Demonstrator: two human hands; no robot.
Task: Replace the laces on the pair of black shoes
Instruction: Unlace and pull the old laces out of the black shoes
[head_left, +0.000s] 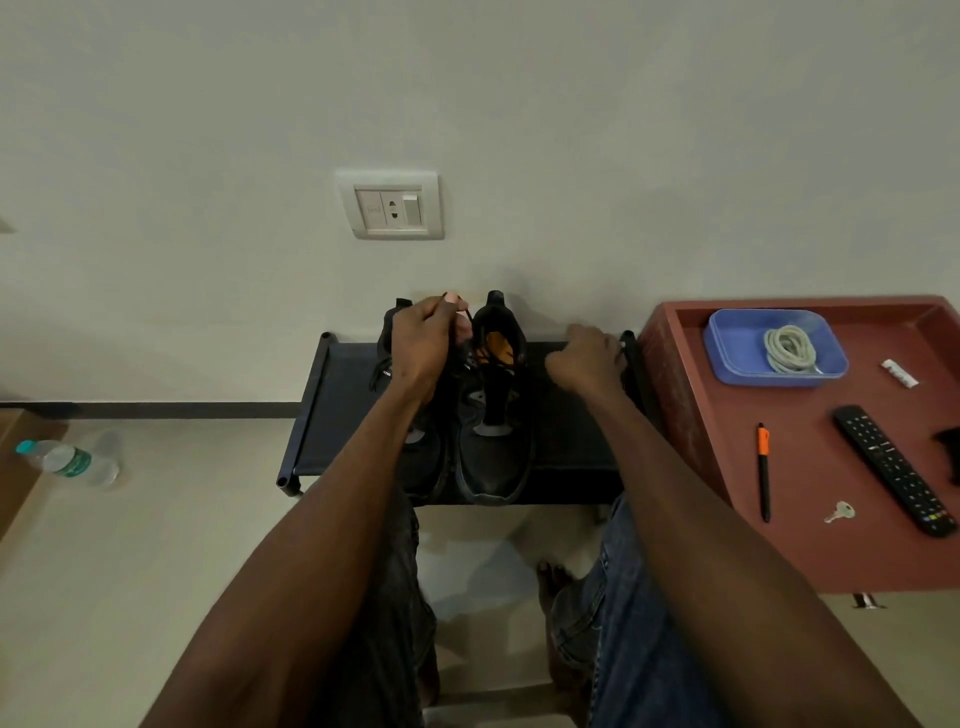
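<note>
Against a pale wall we see a low black rack (332, 405) holding the pair of black shoes (493, 415).
Our left hand (423, 343) pinches a black lace (467, 313) above the left shoe, fingers curled; our right hand (587, 358) rests curled at the rack's right rail, and whether it holds anything we cannot tell. New pale laces (789, 349) lie coiled in a blue tray (727, 343) on the red table (810, 467).

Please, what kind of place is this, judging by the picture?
Probably a room in a home. A wall socket sits above a low shoe rack holding black shoes, and a TV remote and a key lie on a red table.
</note>
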